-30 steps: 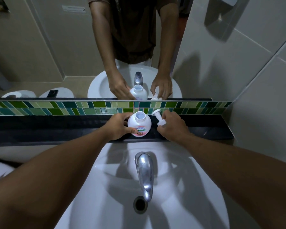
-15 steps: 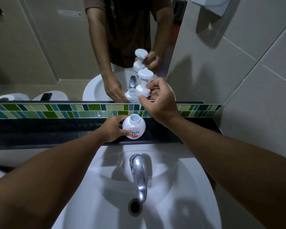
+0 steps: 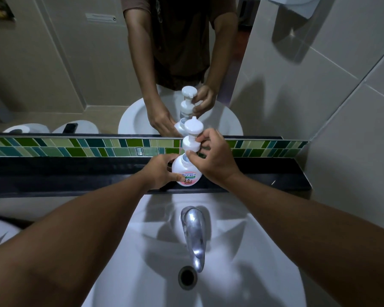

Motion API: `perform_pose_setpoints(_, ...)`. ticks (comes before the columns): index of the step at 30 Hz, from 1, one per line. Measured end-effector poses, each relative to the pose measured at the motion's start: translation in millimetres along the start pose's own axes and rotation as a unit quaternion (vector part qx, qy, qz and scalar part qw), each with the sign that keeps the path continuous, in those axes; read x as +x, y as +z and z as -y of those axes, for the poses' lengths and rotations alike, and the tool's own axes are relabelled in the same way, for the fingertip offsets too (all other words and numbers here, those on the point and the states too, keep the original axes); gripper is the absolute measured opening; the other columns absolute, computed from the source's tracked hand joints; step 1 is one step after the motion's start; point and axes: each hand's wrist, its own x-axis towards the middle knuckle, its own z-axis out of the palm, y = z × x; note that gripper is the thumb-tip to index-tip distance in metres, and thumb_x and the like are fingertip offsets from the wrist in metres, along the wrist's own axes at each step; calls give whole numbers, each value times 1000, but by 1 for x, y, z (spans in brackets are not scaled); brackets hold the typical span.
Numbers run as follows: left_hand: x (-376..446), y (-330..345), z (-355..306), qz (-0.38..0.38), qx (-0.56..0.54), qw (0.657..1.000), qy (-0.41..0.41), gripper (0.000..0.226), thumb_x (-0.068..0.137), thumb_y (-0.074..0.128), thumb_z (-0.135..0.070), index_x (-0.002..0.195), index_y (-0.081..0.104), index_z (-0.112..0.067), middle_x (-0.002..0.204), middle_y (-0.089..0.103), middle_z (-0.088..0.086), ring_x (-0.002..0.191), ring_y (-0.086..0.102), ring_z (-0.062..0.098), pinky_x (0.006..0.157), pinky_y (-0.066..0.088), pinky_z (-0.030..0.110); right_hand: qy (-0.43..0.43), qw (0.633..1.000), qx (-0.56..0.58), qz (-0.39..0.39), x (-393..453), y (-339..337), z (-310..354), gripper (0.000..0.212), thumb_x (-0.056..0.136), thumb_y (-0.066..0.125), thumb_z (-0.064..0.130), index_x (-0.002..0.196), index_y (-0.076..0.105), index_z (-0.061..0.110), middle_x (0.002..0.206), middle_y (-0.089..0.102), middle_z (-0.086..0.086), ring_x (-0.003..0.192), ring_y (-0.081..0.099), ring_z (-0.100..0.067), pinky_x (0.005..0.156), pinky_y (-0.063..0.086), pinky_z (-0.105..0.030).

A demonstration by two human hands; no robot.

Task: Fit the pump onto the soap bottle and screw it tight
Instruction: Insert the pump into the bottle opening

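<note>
The soap bottle is seen upright on the dark ledge behind the basin, in line with the tap, its neck uncapped. It is steadied by the left hand, which is closed around its left flank with the thumb laid across the printed label. The pump is pinched at its collar between thumb and fingertips of the right hand, nozzle head uppermost, and is held roughly upright directly over the neck. A change is noted against the views from a second and half a second ago: the pump was first being picked off the ledge beside the bottle, then was carried high and clear of it, and has now been brought down until its collar sits just above the opening. Whether the dip tube has entered the neck cannot be told, as that part is hidden behind the right thumb. The approach is therefore judged nearly done, with seating and threading not yet begun. A straight lowering onto the neck is thought to be called for next, then turning of the collar while the bottle is kept from spinning. Cross-threading is the risk if the collar is tilted on contact
</note>
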Motion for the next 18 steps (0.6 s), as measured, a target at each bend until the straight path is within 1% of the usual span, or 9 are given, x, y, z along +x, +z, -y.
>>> perform_pose_setpoints(2, 0, 0, 0, -3, -2, 1000, 2, 61, 70, 95, -11, 125, 70, -18, 114, 78, 3, 105, 75, 19, 102, 57, 47, -7, 1000, -13, 11, -5, 3, -6, 36, 74, 85, 10, 94, 55, 6, 100, 58, -15, 85, 67, -31, 76, 63, -46)
perform_pose_setpoints(6, -1, 0, -1, -2, -1, 1000, 3, 61, 71, 95, -13, 126, 70, -17, 116, 78, 1, 106, 74, 18, 103, 57, 47, -12, 999, -29, 6, -14, 9, -12, 36, 73, 82, 17, 92, 53, 6, 98, 58, -12, 85, 67, -31, 75, 61, -48)
perform_pose_setpoints(7, -1, -1, 0, -1, -2, 1000, 5, 62, 70, 96, -14, 127, 70, -18, 115, 78, 0, 106, 74, 18, 103, 57, 48, -13, 999, -32, 2, -16, 10, -12, 36, 73, 83, 16, 93, 54, 6, 98, 58, -10, 84, 66, -30, 75, 60, -48)
perform_pose_setpoints(10, -1, -1, 0, -1, 4, 1000, 11, 61, 70, 96, -16, 125, 71, -19, 114, 79, -1, 106, 74, 17, 102, 56, 46, -19, 999, -41, -5, -19, 11, -11, 36, 74, 85, 8, 94, 55, 5, 96, 58, -5, 82, 62, -26, 74, 56, -41)
perform_pose_setpoints(14, -1, 0, 0, -4, 7, 1000, 16, 60, 70, 96, -16, 125, 71, -19, 113, 79, -1, 105, 74, 16, 102, 57, 45, -24, 999, -42, -7, -19, 12, -11, 35, 76, 85, 7, 95, 56, 4, 98, 61, -9, 86, 63, -27, 76, 51, -27)
perform_pose_setpoints(18, -1, -1, 0, -5, 16, 1000, 14, 60, 70, 96, -18, 124, 72, -20, 113, 79, -2, 105, 74, 15, 103, 56, 44, -31, 998, -52, -18, -18, 16, -12, 34, 77, 84, 9, 95, 56, 1, 96, 60, -12, 84, 60, -25, 74, 48, -21)
